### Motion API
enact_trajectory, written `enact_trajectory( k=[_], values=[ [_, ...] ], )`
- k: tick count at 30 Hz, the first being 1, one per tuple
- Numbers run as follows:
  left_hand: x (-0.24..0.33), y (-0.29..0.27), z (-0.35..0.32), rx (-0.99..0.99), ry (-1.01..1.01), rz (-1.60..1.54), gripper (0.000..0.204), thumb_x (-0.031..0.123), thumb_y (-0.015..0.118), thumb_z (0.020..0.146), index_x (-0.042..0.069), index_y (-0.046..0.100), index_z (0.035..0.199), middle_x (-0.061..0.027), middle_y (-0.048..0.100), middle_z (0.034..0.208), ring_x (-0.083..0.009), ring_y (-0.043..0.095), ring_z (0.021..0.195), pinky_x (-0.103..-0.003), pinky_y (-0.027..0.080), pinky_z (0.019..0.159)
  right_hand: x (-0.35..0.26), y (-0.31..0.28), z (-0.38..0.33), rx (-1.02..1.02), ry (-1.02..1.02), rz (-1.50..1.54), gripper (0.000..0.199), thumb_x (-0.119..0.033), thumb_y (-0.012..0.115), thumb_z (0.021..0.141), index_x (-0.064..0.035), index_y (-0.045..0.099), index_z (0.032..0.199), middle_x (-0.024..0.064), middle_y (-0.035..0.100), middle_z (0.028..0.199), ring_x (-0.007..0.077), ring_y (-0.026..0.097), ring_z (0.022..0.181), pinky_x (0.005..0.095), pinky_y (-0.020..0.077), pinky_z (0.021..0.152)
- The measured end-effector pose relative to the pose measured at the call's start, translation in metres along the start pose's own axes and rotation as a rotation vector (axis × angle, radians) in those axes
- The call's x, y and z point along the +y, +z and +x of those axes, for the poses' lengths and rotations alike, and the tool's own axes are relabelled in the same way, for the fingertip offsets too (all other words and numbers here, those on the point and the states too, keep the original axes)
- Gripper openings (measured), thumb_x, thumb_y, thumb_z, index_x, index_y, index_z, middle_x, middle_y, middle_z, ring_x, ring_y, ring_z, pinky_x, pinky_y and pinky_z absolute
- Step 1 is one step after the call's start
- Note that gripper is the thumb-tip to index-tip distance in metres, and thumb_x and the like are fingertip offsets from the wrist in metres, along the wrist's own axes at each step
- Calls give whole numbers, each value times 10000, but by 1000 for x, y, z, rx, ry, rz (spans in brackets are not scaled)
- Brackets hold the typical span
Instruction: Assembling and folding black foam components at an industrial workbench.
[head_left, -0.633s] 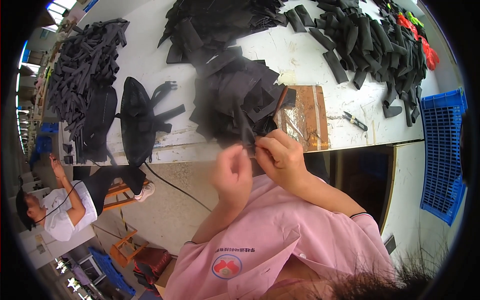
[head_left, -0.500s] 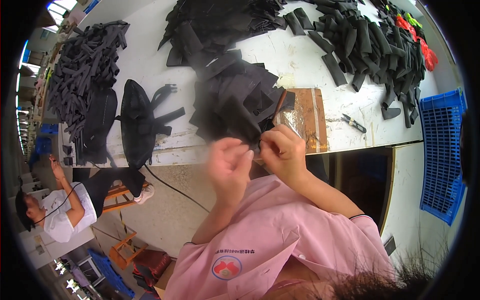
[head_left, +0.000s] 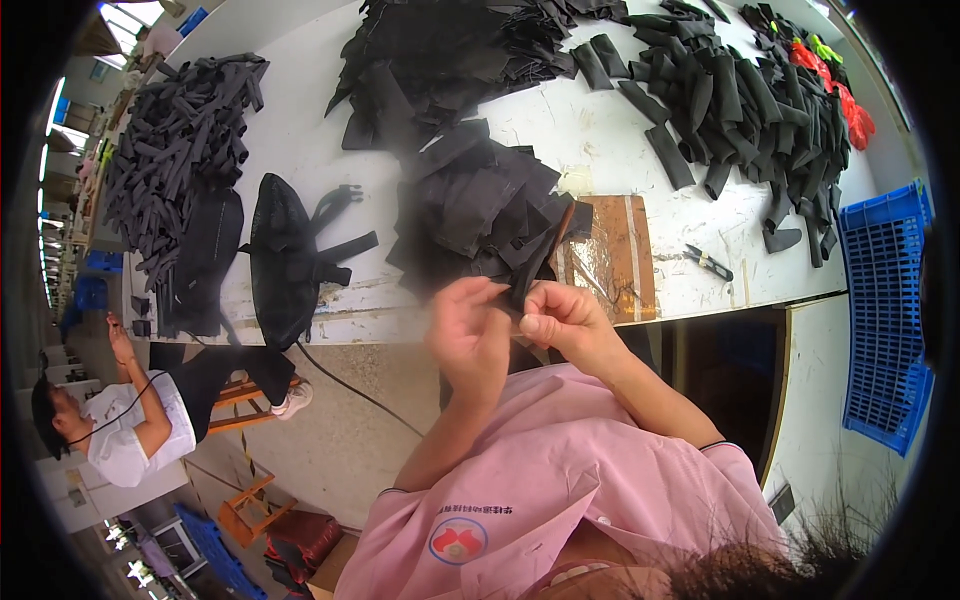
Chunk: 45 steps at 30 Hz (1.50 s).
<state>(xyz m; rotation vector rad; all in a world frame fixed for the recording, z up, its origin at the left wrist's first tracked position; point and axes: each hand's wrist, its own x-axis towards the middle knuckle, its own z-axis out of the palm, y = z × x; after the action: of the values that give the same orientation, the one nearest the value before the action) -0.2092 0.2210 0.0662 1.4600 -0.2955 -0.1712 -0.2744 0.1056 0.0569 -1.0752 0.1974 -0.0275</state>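
Note:
My right hand point(head_left: 568, 322) pinches the near end of a narrow black fabric piece point(head_left: 526, 276) just over the table's front edge. My left hand point(head_left: 470, 338) is at the same end from the other side, fingers curled in against the fabric; its fingertips are partly hidden. The piece slants up to a thin brown stick point(head_left: 563, 232), whose lower part it seems to cover. Behind it lies a loose pile of flat black fabric pieces point(head_left: 478, 200). Under the stick, a brown board point(head_left: 632, 255) with clear tape is on the table.
Thread snips point(head_left: 708, 262) lie right of the board. Black fabric tubes are heaped at right point(head_left: 735, 110) and left point(head_left: 180, 140). A black pouch with straps point(head_left: 280, 260) lies on the left. A blue crate point(head_left: 884, 320) stands at right; a person point(head_left: 140, 420) sits at left.
The black piece, broad and flat before, now shows as a narrow strip along the stick. Both hands have come slightly nearer to me, and the left has moved right, against the piece.

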Motion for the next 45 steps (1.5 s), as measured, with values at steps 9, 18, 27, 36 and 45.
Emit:
enact_trajectory(
  k=[9, 18, 27, 36, 45],
  values=[
    [24, -22, 11, -814, -449, -888, 486, -102, 577, 702, -64, 451, 1171, -63, 570, 925, -90, 560, 800, -204, 453, 666, -12, 4, -11, 24, -1, 80, 179, -206, 575, 905, -77, 542, 787, -40, 501, 769, 36, 442, 669, 177, 377, 612],
    [38, 5, -8, -241, -196, -100, 174, -30, 593, 829, -42, 584, 1003, -44, 599, 778, -41, 518, 599, -152, 411, 518, -19, 2, -9, 161, -537, -393, 137, -112, 589, 873, -29, 505, 803, 79, 555, 893, 134, 520, 770, 264, 444, 673],
    [44, 13, 11, -281, -195, -293, 130, -17, 567, 860, -21, 539, 987, -99, 594, 816, -33, 420, 455, -168, 342, 400, -49, 4, -1, 309, -629, -710, 109, -68, 595, 835, -19, 502, 808, 85, 533, 795, 177, 518, 649, 266, 423, 588],
    [78, 28, 59, -1073, -446, -1233, 304, 129, 484, 905, -33, 364, 1133, -52, 455, 607, -36, 321, 311, -192, 220, 277, -120, 8, -3, 112, -423, -556, 227, -211, 552, 908, -9, 526, 808, 3, 501, 674, 63, 454, 645, 227, 383, 563],
    [-14, 22, 75, -680, -877, -1165, 244, 46, 501, 891, -7, 549, 1125, -27, 588, 753, -9, 356, 381, -157, 251, 342, -42, -55, 42, 96, 55, -119, 285, -267, 538, 921, -39, 518, 751, -14, 458, 637, 66, 408, 544, 204, 332, 481]
  ],
)
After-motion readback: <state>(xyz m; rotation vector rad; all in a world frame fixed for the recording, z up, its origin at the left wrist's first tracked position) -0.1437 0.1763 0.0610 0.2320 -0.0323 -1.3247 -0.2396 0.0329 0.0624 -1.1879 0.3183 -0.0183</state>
